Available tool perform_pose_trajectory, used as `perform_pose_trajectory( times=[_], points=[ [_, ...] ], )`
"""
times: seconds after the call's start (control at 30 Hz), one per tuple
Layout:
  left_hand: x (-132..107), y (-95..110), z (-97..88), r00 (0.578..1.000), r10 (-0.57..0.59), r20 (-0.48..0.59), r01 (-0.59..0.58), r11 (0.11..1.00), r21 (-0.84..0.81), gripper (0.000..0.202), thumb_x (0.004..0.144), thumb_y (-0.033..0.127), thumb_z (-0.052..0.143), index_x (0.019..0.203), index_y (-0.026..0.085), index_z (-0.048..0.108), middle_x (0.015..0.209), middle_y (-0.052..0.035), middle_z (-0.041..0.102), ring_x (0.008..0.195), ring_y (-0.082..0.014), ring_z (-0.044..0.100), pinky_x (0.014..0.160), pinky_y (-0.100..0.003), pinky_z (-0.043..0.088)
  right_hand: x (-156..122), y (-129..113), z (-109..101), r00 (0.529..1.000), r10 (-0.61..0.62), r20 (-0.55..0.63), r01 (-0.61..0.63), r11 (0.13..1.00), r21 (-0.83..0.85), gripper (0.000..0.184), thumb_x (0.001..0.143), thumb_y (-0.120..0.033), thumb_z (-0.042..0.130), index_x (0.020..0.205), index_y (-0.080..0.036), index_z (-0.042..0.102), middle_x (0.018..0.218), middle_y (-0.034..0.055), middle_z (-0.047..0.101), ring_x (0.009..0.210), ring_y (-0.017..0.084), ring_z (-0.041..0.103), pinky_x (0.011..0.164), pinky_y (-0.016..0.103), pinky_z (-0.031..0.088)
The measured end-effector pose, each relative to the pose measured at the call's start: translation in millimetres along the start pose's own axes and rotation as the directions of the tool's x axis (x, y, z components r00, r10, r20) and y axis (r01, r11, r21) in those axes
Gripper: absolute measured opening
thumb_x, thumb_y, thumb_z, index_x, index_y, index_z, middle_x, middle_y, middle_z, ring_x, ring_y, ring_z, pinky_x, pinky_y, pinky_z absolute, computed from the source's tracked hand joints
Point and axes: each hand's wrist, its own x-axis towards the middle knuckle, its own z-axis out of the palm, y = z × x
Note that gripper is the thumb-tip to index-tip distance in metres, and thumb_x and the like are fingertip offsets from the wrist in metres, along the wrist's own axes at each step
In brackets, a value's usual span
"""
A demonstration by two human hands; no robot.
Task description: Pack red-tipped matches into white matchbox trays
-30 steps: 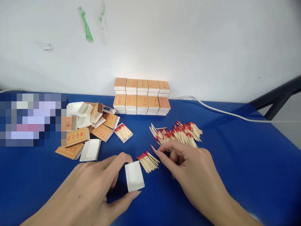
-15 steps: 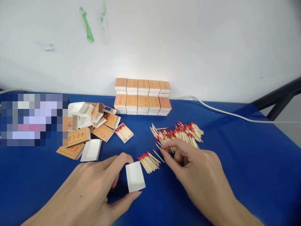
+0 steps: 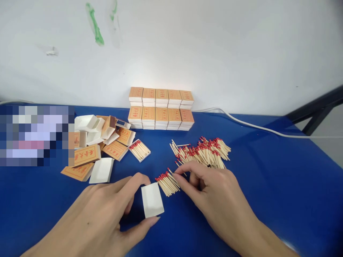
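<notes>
Right hand [image 3: 211, 191] moved left, fingers pinching match [image 3: 169, 170] at small row [image 3: 166, 185] (apparently growing); left hand's [image 3: 104, 203] fingers grip white tray [image 3: 152, 200].

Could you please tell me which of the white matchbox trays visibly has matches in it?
The filled tray just right of the matchbox heap: red-headed matches lie in it, while none show in any other, including the held tray in the left hand.

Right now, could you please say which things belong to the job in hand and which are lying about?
Job, apparently:
white tray in left hand
match in right hand
match group
match pile
filled tray
loose box parts
stacked matchboxes

Lying about:
white cable
</notes>
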Motion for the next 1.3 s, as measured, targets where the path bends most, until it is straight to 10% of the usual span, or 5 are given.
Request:
perform_pose_trajectory(
  times=[0.23,0.63,0.87,1.3],
  points=[
    [-1.0,0.5,-1.9,1.0,-0.007,-0.013,0.007,1.0,0.004,0.043,0.093,0.04,0.084,0.127,0.031,0.059,0.066,0.014,0.058,0.039,-0.0103,0.053,0.037,-0.022,0.039,-2.7,4.4,-2.2,0.984,-0.051,-0.169,0.015,0.978,-0.208,0.019,0.106,-0.035,0.066,0.095,-0.026,0.079,0.052,-0.011,0.054,0.04,0.009,0.052,0.048,0.025,0.036],
    [0.1,2.1,-3.6,1.0,-0.001,-0.014,0.001,1.0,0.003,0.041,0.094,0.038,0.083,0.126,0.032,0.059,0.066,0.0131,0.059,0.046,-0.0134,0.064,0.039,-0.023,0.04,-3.2,-4.2,-4.6,0.997,0.075,0.007,-0.075,0.997,0.01,0.015,0.098,-0.027,0.073,0.085,-0.029,0.08,0.052,-0.0103,0.054,0.042,0.009,0.051,0.046,0.023,0.036],
    [1.3,4.3,-4.5,0.999,0.026,-0.026,-0.024,0.999,0.045,0.044,0.09,0.035,0.086,0.124,0.03,0.057,0.066,0.0135,0.059,0.046,-0.0141,0.064,0.038,-0.023,0.041,-1.3,4.3,-7.3,0.978,0.026,-0.207,-0.071,0.975,-0.213,0.02,0.106,-0.036,0.066,0.096,-0.03,0.082,0.054,-0.01,0.056,0.043,0.01,0.055,0.049,0.027,0.036],
    [2.5,4.7,-6.0,0.999,0.018,-0.027,-0.017,0.999,0.029,0.042,0.093,0.034,0.083,0.125,0.03,0.057,0.066,0.0135,0.058,0.045,-0.0133,0.062,0.038,-0.023,0.04,-3.2,5.0,-3.0,0.979,-0.062,-0.197,-0.002,0.952,-0.307,0.03,0.109,-0.033,0.059,0.094,-0.029,0.085,0.058,-0.006,0.068,0.043,0.011,0.06,0.051,0.027,0.037]
  ],
)
